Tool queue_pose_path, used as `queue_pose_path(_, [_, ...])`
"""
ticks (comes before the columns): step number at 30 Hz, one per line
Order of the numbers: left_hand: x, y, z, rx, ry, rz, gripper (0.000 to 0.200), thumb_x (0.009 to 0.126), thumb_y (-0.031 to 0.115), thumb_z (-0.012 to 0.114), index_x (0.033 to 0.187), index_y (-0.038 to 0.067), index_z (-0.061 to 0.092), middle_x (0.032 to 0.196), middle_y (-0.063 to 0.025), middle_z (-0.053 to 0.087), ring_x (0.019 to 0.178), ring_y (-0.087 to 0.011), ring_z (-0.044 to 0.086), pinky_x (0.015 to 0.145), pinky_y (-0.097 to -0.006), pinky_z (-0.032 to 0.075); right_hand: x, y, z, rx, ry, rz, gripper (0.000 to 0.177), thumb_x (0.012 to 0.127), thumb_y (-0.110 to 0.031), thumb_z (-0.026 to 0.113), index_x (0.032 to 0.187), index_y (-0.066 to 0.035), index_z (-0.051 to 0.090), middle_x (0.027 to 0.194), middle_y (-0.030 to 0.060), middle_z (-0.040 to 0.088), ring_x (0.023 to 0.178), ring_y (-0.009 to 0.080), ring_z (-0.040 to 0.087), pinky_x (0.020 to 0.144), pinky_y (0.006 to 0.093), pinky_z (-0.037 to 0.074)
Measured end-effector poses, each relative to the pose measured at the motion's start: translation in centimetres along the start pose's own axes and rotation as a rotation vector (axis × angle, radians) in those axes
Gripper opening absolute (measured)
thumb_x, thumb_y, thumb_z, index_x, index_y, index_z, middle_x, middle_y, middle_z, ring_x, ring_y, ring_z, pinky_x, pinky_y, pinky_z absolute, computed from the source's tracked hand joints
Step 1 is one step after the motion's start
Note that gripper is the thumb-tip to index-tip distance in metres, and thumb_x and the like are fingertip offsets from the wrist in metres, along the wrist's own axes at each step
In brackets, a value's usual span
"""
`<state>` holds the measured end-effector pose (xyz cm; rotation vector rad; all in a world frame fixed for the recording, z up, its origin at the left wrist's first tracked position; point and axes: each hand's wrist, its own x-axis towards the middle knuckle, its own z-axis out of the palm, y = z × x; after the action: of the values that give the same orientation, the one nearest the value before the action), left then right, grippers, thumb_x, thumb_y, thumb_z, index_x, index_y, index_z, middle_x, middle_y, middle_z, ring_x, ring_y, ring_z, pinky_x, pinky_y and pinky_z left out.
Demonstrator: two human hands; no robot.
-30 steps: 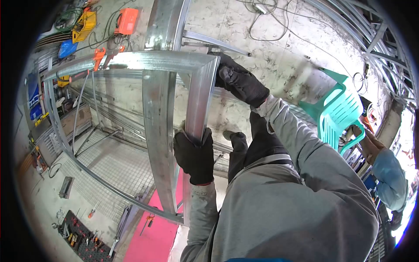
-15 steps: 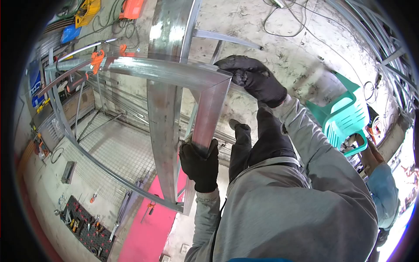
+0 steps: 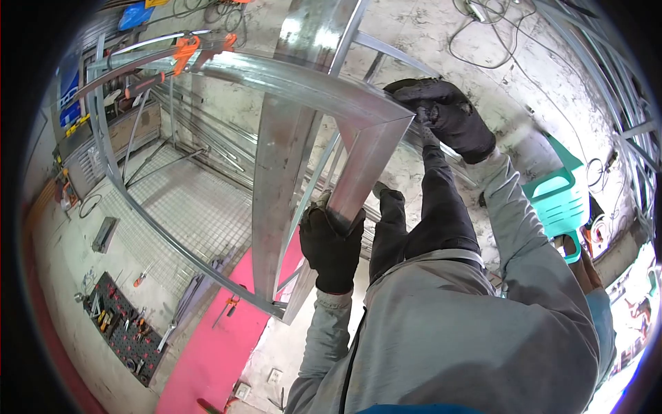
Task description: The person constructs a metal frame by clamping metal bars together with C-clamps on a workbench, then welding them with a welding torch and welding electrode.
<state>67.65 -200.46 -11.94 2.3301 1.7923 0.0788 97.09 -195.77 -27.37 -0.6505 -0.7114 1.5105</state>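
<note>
My left hand (image 3: 334, 243), in a black glove, is closed round the lower end of a short metal profile (image 3: 372, 165). This piece meets a long metal profile (image 3: 276, 74) at a mitred corner. Beside that corner, on the right, is my right hand (image 3: 448, 117), also black-gloved, with its fingers bent together near the metal's end; what lies inside them is hidden. An orange clamp (image 3: 185, 54) sits on the long profile at the left. A wide metal beam (image 3: 284, 172) passes beneath the long profile.
A teal plastic chair (image 3: 560, 200) stands at the right, with a co-worker's blue sleeve (image 3: 601, 321) near it. At lower left lie a black tool tray (image 3: 127, 328) and a pink sheet (image 3: 214, 345). Cables (image 3: 483, 34) lie on the floor at the top; metal profiles are stacked at upper right.
The view has shifted, so the frame and both hands appear farther right. My left hand still grips the short profile. The co-worker's arm is now more hidden behind my sleeve.
</note>
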Motion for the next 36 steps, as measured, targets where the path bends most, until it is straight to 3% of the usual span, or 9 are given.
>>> queue_pose_path(15, [0.0, -0.4, -0.2, 0.019, -0.093, -0.003, 0.07, 0.073, 0.051, 0.097, 0.105, 0.001, 0.059, 0.093, -0.0217, 0.064, 0.084, -0.0469, 0.067, 0.072, -0.0534, 0.053, 0.2, -1.2, 0.8, -0.077, 0.036, 0.001, 0.053, 0.094, -0.035, 0.078, 0.133, 0.002, 0.074, 0.139, 0.0115, 0.071, 0.12, 0.0199, 0.065, 0.11, 0.0337, 0.048])
queue_pose_path(18, [-0.3, -0.4, 0.1, 0.039, -0.052, 0.016, 0.068, 0.073, 0.05, 0.097, 0.102, 0.002, 0.058, 0.089, -0.0204, 0.063, 0.082, -0.0461, 0.066, 0.069, -0.0524, 0.053, 0.1, -0.8, 0.6, -0.065, 0.071, 0.027, 0.051, 0.094, -0.031, 0.078, 0.132, 0.002, 0.074, 0.132, 0.0096, 0.072, 0.109, 0.0178, 0.064, 0.103, 0.0322, 0.049])
queue_pose_path(20, [-0.4, -0.3, 0.0, 0.043, -0.106, -0.081, 0.071, 0.074, 0.045, 0.095, 0.121, 0.002, 0.066, 0.107, -0.0188, 0.07, 0.099, -0.0427, 0.069, 0.086, -0.0516, 0.056, 0.3, -0.9, 0.5, -0.055, 0.012, 0.024, 0.049, 0.096, -0.031, 0.077, 0.132, 0.002, 0.074, 0.124, 0.0086, 0.072, 0.101, 0.0166, 0.061, 0.096, 0.0314, 0.049])
queue_pose_path(22, [-0.3, -0.4, -0.1, 0.032, -0.118, -0.064, 0.071, 0.074, 0.045, 0.096, 0.122, 0.002, 0.065, 0.106, -0.0183, 0.07, 0.096, -0.0421, 0.069, 0.084, -0.0496, 0.056, 0.3, -1.3, 0.8, -0.098, 0.017, 0.002, 0.05, 0.096, -0.032, 0.077, 0.133, 0.002, 0.074, 0.118, 0.0074, 0.071, 0.093, 0.0153, 0.057, 0.09, 0.0306, 0.047])
queue_pose_path(25, [-0.4, -0.9, 0.1, 0.047, -0.114, -0.054, 0.069, 0.074, 0.045, 0.096, 0.118, 0.002, 0.065, 0.103, -0.0178, 0.069, 0.092, -0.0415, 0.069, 0.08, -0.0489, 0.056, -0.4, -2.0, 1.9, 0.131, 0.04, 0.11, 0.055, 0.106, -0.039, 0.066, 0.142, 0.002, 0.065, 0.131, 0.0108, 0.07, 0.117, 0.0193, 0.065, 0.105, 0.0359, 0.05])
queue_pose_path(27, [-0.2, -1.0, 0.4, 0.056, -0.054, -0.021, 0.07, 0.073, 0.051, 0.096, 0.105, 0.002, 0.058, 0.088, -0.0193, 0.064, 0.084, -0.0462, 0.066, 0.072, -0.0525, 0.053, -0.8, -1.5, 2.1, 0.201, 0.054, 0.125, 0.057, 0.108, -0.042, 0.063, 0.144, 0.002, 0.063, 0.135, 0.0118, 0.068, 0.123, 0.0211, 0.064, 0.109, 0.0386, 0.049])
queue_pose_path(29, [-0.2, -0.6, 0.3, 0.046, -0.043, -0.012, 0.071, 0.073, 0.052, 0.096, 0.106, 0.002, 0.058, 0.089, -0.0196, 0.064, 0.084, -0.0462, 0.066, 0.072, -0.0524, 0.052, -1.1, -0.9, 2.5, 0.31, 0.069, 0.19, 0.07, 0.11, -0.052, 0.055, 0.154, 0.003, 0.051, 0.146, 0.0154, 0.062, 0.136, 0.0272, 0.058, 0.117, 0.0481, 0.044])
queue_pose_path(34, [-0.2, -0.7, 0.5, 0.051, -0.019, 0.001, 0.072, 0.073, 0.052, 0.096, 0.107, 0.002, 0.057, 0.089, -0.0197, 0.063, 0.084, -0.0453, 0.066, 0.072, -0.0521, 0.052, -1.6, -1.5, 3.2, 0.406, 0.179, 0.13, 0.062, 0.114, -0.041, 0.052, 0.16, 0.0, 0.044, 0.148, 0.0172, 0.061, 0.135, 0.0301, 0.061, 0.115, 0.0467, 0.048])
queue_pose_path(36, [-0.3, -0.7, 0.5, 0.044, -0.034, -0.023, 0.071, 0.072, 0.051, 0.097, 0.106, 0.002, 0.057, 0.089, -0.0195, 0.063, 0.084, -0.0446, 0.065, 0.072, -0.052, 0.052, -2.3, -2.1, 3.3, 0.112, 0.247, -0.01, 0.059, 0.115, -0.034, 0.051, 0.162, 0.0, 0.041, 0.153, 0.0183, 0.058, 0.139, 0.032, 0.058, 0.118, 0.0476, 0.047])
